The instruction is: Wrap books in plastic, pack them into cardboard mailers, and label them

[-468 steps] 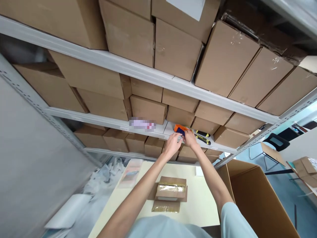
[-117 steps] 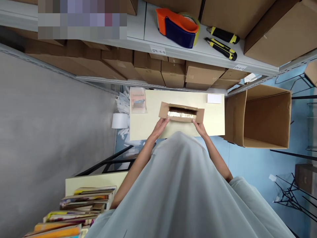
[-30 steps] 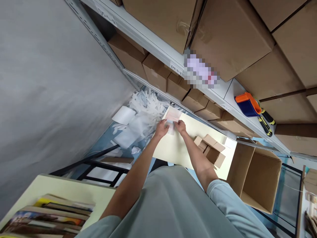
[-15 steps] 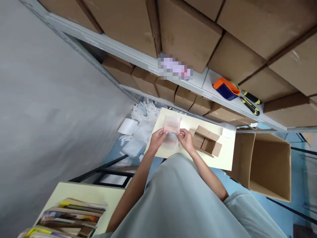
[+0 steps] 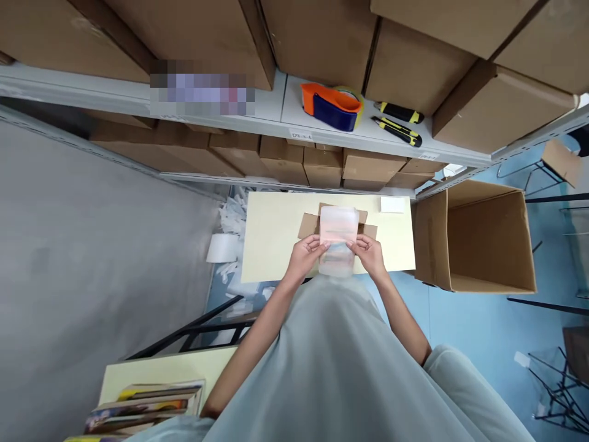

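Observation:
Both hands hold a pale pinkish-white, translucent wrapped packet (image 5: 338, 226) low over the cream table (image 5: 271, 224). My left hand (image 5: 306, 256) pinches its left edge between thumb and fingers. The right edge is gripped the same way by my right hand (image 5: 369, 253). What lies inside the wrapping is blurred; faint bands of colour show through. Directly behind the packet stands a small open cardboard box (image 5: 309, 225), its flaps spread and most of its inside hidden.
A large open carton (image 5: 490, 236) stands right of the table. Above, a shelf (image 5: 264, 107) carries cartons, an orange-and-blue tape dispenser (image 5: 332, 107) and two utility knives (image 5: 398, 123). White scraps and a roll (image 5: 222, 248) lie at left. Magazines (image 5: 142, 405) rest on the lower-left table.
The packet and both hands have moved rightward across the table, in front of the small box, which stood to their right before. My view has turned and levelled.

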Demonstrator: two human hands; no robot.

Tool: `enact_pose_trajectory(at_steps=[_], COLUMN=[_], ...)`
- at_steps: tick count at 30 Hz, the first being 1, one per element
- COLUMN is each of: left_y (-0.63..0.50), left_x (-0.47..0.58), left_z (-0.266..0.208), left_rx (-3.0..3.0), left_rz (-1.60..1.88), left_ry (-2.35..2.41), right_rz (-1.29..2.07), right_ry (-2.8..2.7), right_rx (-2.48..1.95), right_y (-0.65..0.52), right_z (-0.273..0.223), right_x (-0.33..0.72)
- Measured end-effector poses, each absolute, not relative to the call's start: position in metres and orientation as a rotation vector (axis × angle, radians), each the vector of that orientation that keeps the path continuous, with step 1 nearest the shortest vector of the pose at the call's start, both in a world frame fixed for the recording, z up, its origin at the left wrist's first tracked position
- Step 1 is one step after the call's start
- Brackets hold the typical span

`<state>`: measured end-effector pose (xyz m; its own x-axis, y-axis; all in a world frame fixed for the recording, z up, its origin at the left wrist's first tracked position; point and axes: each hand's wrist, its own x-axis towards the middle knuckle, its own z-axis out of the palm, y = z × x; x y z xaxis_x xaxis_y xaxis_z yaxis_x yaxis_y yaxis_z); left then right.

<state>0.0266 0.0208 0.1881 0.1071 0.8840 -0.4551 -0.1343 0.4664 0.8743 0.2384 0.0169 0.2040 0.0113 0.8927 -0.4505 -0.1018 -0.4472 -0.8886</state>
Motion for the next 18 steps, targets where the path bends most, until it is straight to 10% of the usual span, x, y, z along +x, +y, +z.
enact_pose_trajectory(at_steps=[18], left_y=[-0.002], left_x=[-0.012], left_z=[0.094], left_rx=[1.925], left_rz=[0.525], left_ry=[1.499], right_rz=[0.864], right_ry=[-2.057], right_rx=[-1.813], right_y=[0.073], right_z=[0.239], right_x=[0.271])
